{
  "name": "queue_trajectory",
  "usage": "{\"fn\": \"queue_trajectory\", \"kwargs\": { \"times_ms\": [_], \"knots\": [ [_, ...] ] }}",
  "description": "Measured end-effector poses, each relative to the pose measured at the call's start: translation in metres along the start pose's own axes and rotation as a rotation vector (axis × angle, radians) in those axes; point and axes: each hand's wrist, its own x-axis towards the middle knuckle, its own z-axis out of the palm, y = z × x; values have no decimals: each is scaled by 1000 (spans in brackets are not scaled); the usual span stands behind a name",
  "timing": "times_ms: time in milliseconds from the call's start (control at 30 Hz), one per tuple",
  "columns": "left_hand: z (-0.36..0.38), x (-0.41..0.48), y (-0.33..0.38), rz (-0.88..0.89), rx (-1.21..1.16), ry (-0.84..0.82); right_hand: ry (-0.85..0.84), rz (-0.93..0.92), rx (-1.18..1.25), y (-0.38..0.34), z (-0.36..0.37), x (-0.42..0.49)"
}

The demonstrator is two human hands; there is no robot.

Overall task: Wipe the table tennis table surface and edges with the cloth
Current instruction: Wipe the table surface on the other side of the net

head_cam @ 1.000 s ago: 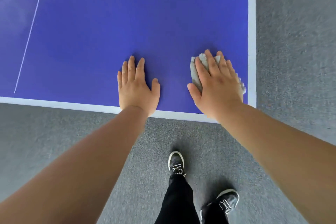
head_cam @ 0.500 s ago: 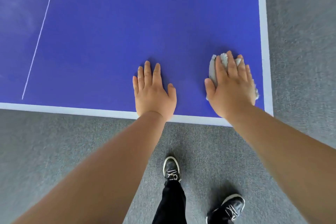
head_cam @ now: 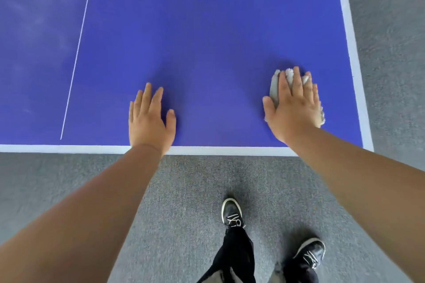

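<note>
Blue table tennis table point(head_cam: 207, 18) over grey carpet point(head_cam: 184, 179): the left hand point(head_cam: 149, 119) lies flat, holding nothing; the right hand point(head_cam: 294, 108) presses straight fingers point(head_cam: 296, 79) onto a bunched grey cloth point(head_cam: 274, 89) close to the right edge point(head_cam: 354, 64). Pressed, not gripped, the cloth could slip free or slide off that edge.

Your desk point(head_cam: 207, 30) shows a smooth, matt blue top, hazy and smeared toward its left. Your cloth point(head_cam: 274, 86) looks soft, fuzzy and grey-white. The floor point(head_cam: 184, 190) is rough grey carpet; your black shoes point(head_cam: 231, 212) have a slight sheen.
</note>
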Motion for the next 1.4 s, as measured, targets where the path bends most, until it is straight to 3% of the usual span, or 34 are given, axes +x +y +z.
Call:
{"fn": "queue_trajectory", "kwargs": {
  "times_ms": [33, 167, 300, 367, 433, 500, 567, 600, 667, 733, 800, 867, 1000, 1067, 1133, 1267, 1400],
  "knots": [
    [4, 2, -8, -3, 14, -17, 2, -35, 11, -21, 5, -5],
    [13, 6, -16, 26, 14, 12, -28, -473, -72, -89, 31, -50],
    [10, 6, -17, 1, -2, -1, -116, -719, -148, -73, 24, -43],
    [11, 6, -16, 6, -3, -19, -104, -610, -172, -42, 12, -20],
    [11, 8, -18, 6, 5, -21, -34, -322, -125, -26, 6, 0],
    [11, 9, -19, 13, 15, -20, 35, -63, -46, -45, 8, 10],
    [11, 10, -19, 18, 25, -25, 51, 35, 28, -90, 11, 9],
    [12, 10, -20, 19, 25, -27, 46, -23, 29, -111, 16, 3],
    [14, 10, -21, 27, 16, -16, 18, -313, -35, -141, 29, -20],
    [13, 10, -22, 32, 2, -10, -32, -627, -97, -145, 41, -48],
    [11, 9, -22, 30, 12, -24, -104, -830, -150, -128, 36, -49],
    [8, 8, -19, 37, 15, -60, -137, -821, -193, -109, 26, -24],
    [-5, 17, -37, 111, -51, -42, -33, -286, -120, -111, 9, 24],
    [-15, 30, -69, 102, -11, 39, -5, -132, -44, -143, 10, 26],
    [-22, 39, -102, -9, 65, 57, -3, -222, -6, -177, 19, 10],
    [-13, 45, -125, -95, 70, -8, -14, -701, -20, -211, 49, -58],
    [-13, 48, -127, -84, 38, 12, -84, -845, -67, -195, 47, -42]
  ]
}}
